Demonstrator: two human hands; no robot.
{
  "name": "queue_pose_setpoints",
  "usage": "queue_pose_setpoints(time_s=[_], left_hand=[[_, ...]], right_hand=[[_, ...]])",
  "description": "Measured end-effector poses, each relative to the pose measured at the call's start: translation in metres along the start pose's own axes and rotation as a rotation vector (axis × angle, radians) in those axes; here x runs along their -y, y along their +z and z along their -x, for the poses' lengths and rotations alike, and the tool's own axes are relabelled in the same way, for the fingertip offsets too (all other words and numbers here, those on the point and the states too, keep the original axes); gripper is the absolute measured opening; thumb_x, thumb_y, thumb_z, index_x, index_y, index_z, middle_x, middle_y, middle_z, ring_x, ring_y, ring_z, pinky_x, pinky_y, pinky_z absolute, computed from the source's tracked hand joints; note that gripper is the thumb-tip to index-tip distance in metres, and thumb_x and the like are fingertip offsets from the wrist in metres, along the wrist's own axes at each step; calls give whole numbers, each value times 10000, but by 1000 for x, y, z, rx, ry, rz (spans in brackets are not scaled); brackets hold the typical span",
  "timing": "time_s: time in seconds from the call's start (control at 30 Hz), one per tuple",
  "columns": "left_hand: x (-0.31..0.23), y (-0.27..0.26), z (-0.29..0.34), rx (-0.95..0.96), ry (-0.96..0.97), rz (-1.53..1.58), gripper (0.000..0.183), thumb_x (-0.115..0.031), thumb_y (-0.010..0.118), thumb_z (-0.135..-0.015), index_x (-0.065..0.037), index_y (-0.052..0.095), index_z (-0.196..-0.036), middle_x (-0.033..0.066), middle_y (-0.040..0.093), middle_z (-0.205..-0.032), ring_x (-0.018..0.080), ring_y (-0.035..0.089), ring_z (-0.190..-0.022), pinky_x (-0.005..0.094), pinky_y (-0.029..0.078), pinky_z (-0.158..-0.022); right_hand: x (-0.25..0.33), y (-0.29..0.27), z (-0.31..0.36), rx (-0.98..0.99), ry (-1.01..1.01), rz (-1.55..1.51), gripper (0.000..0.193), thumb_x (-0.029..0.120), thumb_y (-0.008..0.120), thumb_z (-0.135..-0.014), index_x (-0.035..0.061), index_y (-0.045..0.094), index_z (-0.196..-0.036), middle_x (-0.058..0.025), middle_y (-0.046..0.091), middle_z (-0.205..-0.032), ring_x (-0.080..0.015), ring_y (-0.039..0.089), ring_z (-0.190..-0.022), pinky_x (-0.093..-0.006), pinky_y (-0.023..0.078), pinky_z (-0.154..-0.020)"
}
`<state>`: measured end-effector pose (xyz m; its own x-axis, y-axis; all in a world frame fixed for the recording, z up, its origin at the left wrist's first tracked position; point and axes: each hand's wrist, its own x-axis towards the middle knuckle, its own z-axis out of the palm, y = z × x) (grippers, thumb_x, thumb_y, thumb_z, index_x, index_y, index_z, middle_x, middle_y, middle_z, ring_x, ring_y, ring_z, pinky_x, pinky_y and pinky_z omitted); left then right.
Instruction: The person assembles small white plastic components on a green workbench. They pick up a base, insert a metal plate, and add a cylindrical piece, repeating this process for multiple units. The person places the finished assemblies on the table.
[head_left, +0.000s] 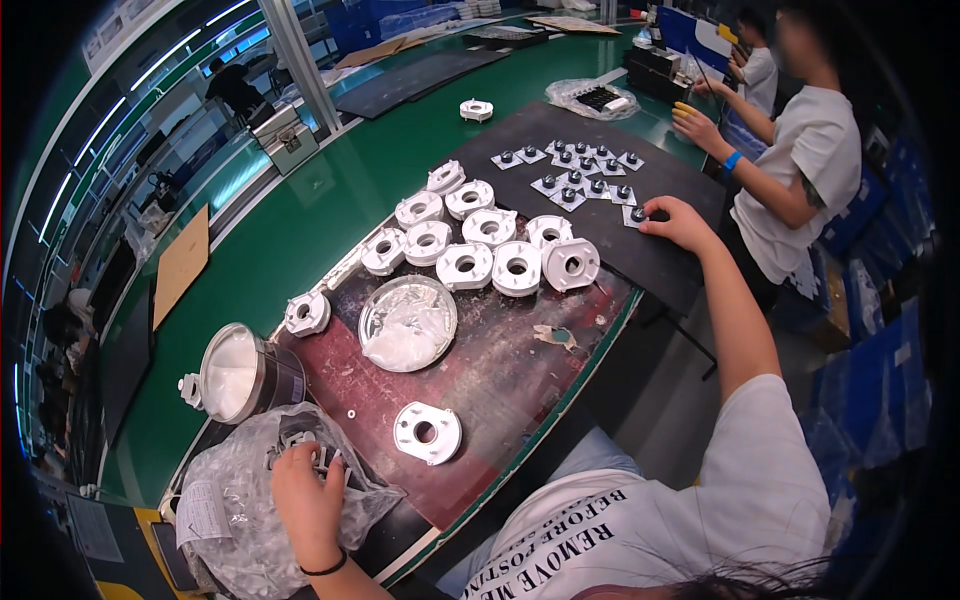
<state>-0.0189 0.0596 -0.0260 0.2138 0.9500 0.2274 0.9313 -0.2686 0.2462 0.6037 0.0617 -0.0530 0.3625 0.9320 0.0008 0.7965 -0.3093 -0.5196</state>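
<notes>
My right hand (680,224) reaches out to the black mat and pinches a small square plate with a round black knob-like part (637,214), at the near edge of a group of similar square plates (597,187). My left hand (310,495) is in the mouth of a clear plastic bag (235,510) full of small light grey parts. Its fingers are bent down among them, and what they grip is hidden. A white round housing (427,433) with a centre hole lies alone close by. Several more white housings (466,266) stand grouped between the hands.
A tin of white paste (232,375) stands left, beside a round lid (408,322) smeared with white. A small washer (351,413) lies on the worn red board (500,385). Cardboard (182,265) lies far left. A co-worker (800,150) works at the right.
</notes>
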Motion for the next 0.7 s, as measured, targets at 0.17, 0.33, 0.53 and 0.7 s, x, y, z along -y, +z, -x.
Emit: queue_pose_setpoints(time_s=[0.17,0.33,0.53,0.7], left_hand=[[-2,-1,1,-15,10,23,352,-179,716,-705,-18,611,-1000,158,610,-983,347,542,-971,417,418,-856],[-6,-2,-2,-14,-21,75,345,-173,710,-712,-12,611,-1001,160,611,-999,348,540,-986,421,412,-870],[-2,-3,0,-143,-17,126,275,-134,669,-750,-3,613,-986,140,613,-956,318,556,-928,393,430,-826],[-36,-11,6,-46,-4,647,163,-134,619,-822,7,625,-904,86,605,-864,204,564,-792,301,436,-710]], right_hand=[[-10,9,0,-175,-137,9,501,381,766,-698,51,652,-1056,-119,581,-1198,-268,531,-1138,-344,401,-979],[-6,4,6,-187,-146,7,521,387,774,-676,32,656,-1038,-129,624,-1108,-262,583,-1050,-337,444,-916],[43,-1,39,-280,-169,-71,486,306,792,-659,21,657,-1029,-133,654,-1003,-236,636,-925,-325,490,-835],[144,25,97,-6,-565,-320,481,250,822,-612,46,666,-1018,-95,672,-936,-170,646,-861,-301,504,-787]])
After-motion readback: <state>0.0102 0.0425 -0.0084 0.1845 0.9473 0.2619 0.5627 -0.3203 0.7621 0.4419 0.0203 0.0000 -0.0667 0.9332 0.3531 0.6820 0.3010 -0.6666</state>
